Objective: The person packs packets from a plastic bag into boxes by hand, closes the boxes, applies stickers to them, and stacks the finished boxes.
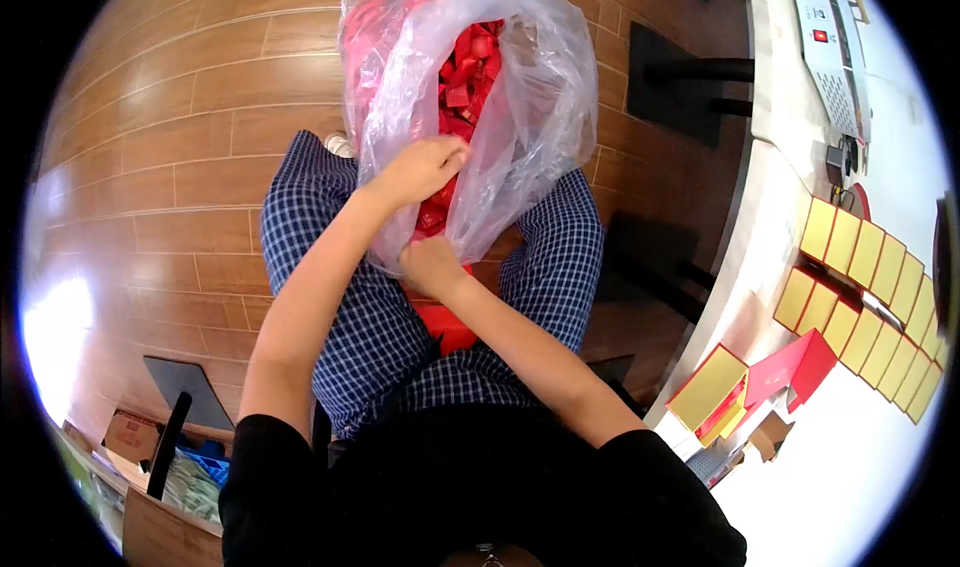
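Note:
A large clear plastic bag (pixel 545 87) stands between my knees with its mouth open toward me. Inside it lie many small shiny red packets (pixel 462 82). My left hand (pixel 425 169) is over the opening with its fingers curled together; whatever they may hold is hidden. Lower down, my right hand (pixel 432 265) is closed at the near rim of the bag, gripping the plastic. Something red (pixel 443 327) shows just below my right hand, between my thighs.
On the white table (pixel 800 487) at the right, several yellow boxes with red edges (pixel 860 337) stand in rows. An open red and gold box (pixel 735 387) is nearer. A white machine (pixel 830 52) sits at the far end. Cartons (pixel 132 437) are at lower left on the wooden floor (pixel 150 187).

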`<state>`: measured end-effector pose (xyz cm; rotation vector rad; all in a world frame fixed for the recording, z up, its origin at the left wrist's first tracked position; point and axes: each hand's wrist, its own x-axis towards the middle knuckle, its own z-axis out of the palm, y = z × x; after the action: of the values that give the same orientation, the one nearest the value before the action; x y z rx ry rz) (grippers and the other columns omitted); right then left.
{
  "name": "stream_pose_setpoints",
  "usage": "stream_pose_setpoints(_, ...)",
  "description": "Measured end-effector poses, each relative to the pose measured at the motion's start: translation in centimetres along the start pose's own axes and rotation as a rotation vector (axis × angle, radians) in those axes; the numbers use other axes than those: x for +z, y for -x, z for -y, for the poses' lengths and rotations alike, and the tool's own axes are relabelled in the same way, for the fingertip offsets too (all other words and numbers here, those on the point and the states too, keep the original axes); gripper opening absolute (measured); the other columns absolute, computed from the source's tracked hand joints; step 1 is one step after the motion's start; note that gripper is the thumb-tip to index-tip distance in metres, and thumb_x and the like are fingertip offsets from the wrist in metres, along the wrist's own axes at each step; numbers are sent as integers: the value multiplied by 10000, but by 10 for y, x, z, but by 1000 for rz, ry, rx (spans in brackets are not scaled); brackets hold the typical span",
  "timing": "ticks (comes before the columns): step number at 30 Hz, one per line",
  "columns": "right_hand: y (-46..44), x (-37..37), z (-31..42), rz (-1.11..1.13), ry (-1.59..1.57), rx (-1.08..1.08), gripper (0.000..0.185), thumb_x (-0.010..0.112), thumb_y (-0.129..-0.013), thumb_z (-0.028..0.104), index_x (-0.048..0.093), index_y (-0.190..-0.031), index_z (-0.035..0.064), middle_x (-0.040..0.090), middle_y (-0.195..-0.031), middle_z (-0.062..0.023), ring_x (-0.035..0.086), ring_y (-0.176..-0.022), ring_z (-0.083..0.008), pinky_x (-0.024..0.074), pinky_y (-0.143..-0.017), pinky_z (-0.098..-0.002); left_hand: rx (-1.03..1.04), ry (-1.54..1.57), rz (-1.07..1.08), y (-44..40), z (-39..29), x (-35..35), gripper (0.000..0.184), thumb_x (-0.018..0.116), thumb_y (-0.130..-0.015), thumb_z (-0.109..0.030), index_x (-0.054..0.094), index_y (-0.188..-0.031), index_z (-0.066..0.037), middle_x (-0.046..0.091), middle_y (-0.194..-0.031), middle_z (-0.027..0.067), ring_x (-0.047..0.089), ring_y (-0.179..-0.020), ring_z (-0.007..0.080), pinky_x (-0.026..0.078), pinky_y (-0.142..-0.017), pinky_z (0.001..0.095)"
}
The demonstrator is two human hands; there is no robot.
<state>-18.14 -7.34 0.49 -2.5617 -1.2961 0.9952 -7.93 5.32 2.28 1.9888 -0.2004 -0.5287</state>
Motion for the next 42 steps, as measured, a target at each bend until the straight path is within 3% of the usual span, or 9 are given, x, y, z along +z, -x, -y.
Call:
stream_pose_setpoints(3,4,-21,-12,226,-372,46,427,568,-874,350,644,-1032,-39,661,-1007,-245,653,-967,-348,504,-823,-473,-441,-482,348,-23,112,18,346,475,-915,-179,556,-1216,-29,572,-1261,189,536,-1180,333,420,-978,420)
stream_pose_setpoints(5,-6,-1,-40,65,-615,192,555,541,-892,420,549,-1153,-69,591,-1123,-288,581,-1079,-380,444,-919,-471,-534,-797,342,-1,219,4,486,526,-889,-201,465,-1345,-44,520,-1325,211,476,-1256,340,386,-1042,387)
stream_pose_setpoints(7,-29,31,-86,-172,-912,497,740,487,-921,503,372,-1326,-105,470,-1289,-346,472,-1228,-423,367,-1038,-437,-737,-452,33,17,249,-39,652,555,-858,-296,354,-1420,-34,450,-1375,262,483,-1252,363,359,-1067,427)
stream_pose_setpoints(13,-81,24,-180,148,-701,616,667,526,-911,421,418,-1298,-112,497,-1268,-344,503,-1205,-411,396,-1020,-412,-642,-451,-166,1,188,-52,546,506,-908,-329,435,-1343,-8,492,-1314,280,506,-1194,407,396,-1014,452)
stream_pose_setpoints(15,-105,23,-183,-98,-630,643,493,592,-854,308,551,-1162,-75,593,-1107,-328,582,-1089,-401,434,-975,-460,-659,-201,-180,-18,105,-56,455,479,-934,-308,491,-1277,-9,550,-1215,292,531,-1140,427,414,-972,473)
stream_pose_setpoints(17,-131,51,-192,-120,-658,648,559,642,-821,335,524,-1208,-50,577,-1163,-304,576,-1101,-380,443,-967,-447,-339,-88,-382,-32,78,-48,391,457,-942,-271,524,-1224,-8,598,-1094,293,558,-1069,438,432,-927,485)
stream_pose_setpoints(24,-172,118,-180,46,-623,792,1072,820,-658,427,213,-1475,91,358,-1380,-235,431,-1236,-394,433,-985,-473,-468,-220,-295,-76,74,-85,384,422,-965,-247,514,-1280,-47,588,-1151,273,543,-1121,407,416,-949,426)
stream_pose_setpoints(36,-211,102,-158,19,-488,784,794,817,-658,442,444,-1272,103,338,-1298,-213,471,-1152,-400,466,-925,-485,-524,-66,-345,-82,77,-93,396,401,-977,-280,545,-1242,-22,603,-1167,243,563,-1130,369,412,-967,389)
stream_pose_setpoints(42,-187,95,-184,-191,-723,612,517,702,-801,270,497,-1217,40,582,-1159,-223,546,-1105,-375,461,-923,-438,-515,-42,-370,-81,78,-93,423,406,-974,-290,539,-1252,0,603,-1199,225,547,-1165,358,404,-988,376)
